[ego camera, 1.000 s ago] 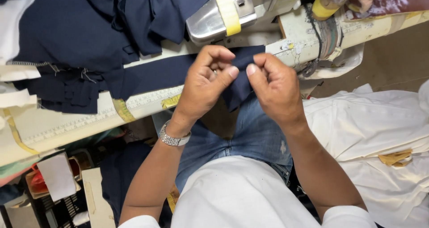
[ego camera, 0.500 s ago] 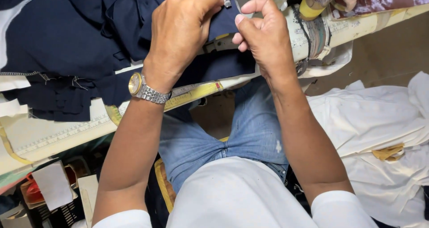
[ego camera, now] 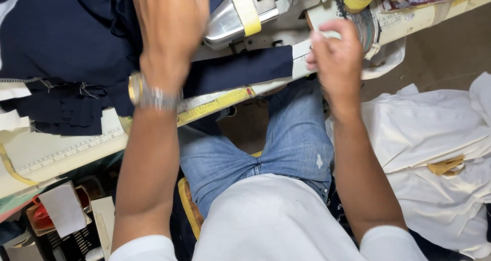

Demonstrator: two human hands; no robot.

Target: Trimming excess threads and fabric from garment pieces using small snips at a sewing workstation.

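Navy soft cotton strip (ego camera: 240, 69) looks floppy; pinch its edge. Left hand (ego camera: 169, 28) lies flat on it, right hand (ego camera: 335, 56) loosely curled, empty, beside.

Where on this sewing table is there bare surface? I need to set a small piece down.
A pale strip of table edge lies bare below the navy fabric pile, left of the left hand. Around the sewing machine and right hand it is crowded.

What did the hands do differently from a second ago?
The two hands split apart. The left hand moved up onto the navy fabric, and the right hand slid right, to the table's edge near the sewing machine. Whether either grips anything is unclear. The navy strip still lies on the table.
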